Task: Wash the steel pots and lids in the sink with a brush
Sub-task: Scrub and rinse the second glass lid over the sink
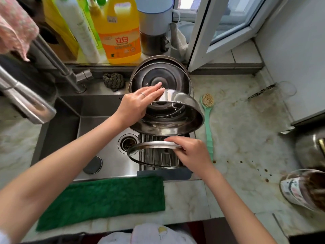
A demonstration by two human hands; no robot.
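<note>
Over the right side of the stainless steel sink [98, 124]: round steel pot [175, 118], tilted; your left hand [139, 104] grips its wall, fingers together along the outside. Nearer you, over the sink: steel-rimmed glass lid [149, 144], rim pinched in your right hand's [191, 152] curled fingers. Right of the sink, on the counter: green-handled bristle brush [208, 124].

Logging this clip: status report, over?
Left hand holds steel pot, tilted over sink. Right hand grips glass lid. Brush untouched on counter.
</note>
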